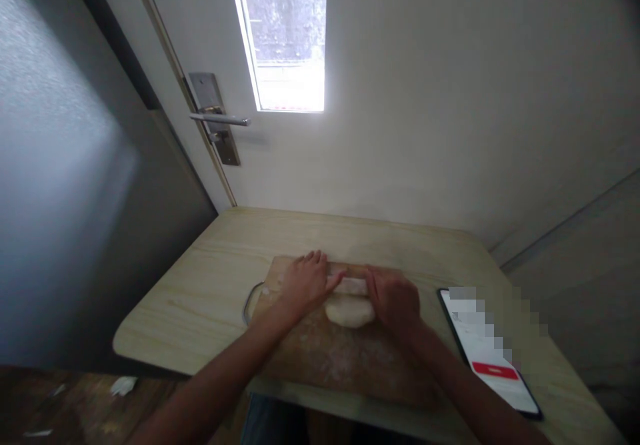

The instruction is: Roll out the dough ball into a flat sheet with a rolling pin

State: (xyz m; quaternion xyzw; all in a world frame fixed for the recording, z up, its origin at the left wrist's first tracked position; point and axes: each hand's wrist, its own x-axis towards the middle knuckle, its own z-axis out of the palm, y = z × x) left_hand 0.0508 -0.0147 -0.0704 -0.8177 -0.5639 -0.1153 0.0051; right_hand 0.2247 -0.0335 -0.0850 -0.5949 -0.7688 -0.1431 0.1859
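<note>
A pale, floury rolling pin (pixel 351 286) lies crosswise between my hands, with its middle part showing. My left hand (pixel 306 281) bears on its left end, fingers bent over the far side and thumb pointing inward. Around the right end, my right hand (pixel 397 300) is closed, knuckles up. Just on the near side of the pin, touching or partly under it, is a flattened round of white dough (pixel 350 313). Both rest on a wooden cutting board (pixel 340 361) dusted with flour. My palms hide the ends of the pin.
The board has a metal handle (pixel 247 303) on its left. A phone (pixel 493 358) lies right of my right forearm on the light wood table (pixel 200 285). Behind the table stands a door with a lever handle (pixel 220 119) and a bright glass pane (pixel 290 38).
</note>
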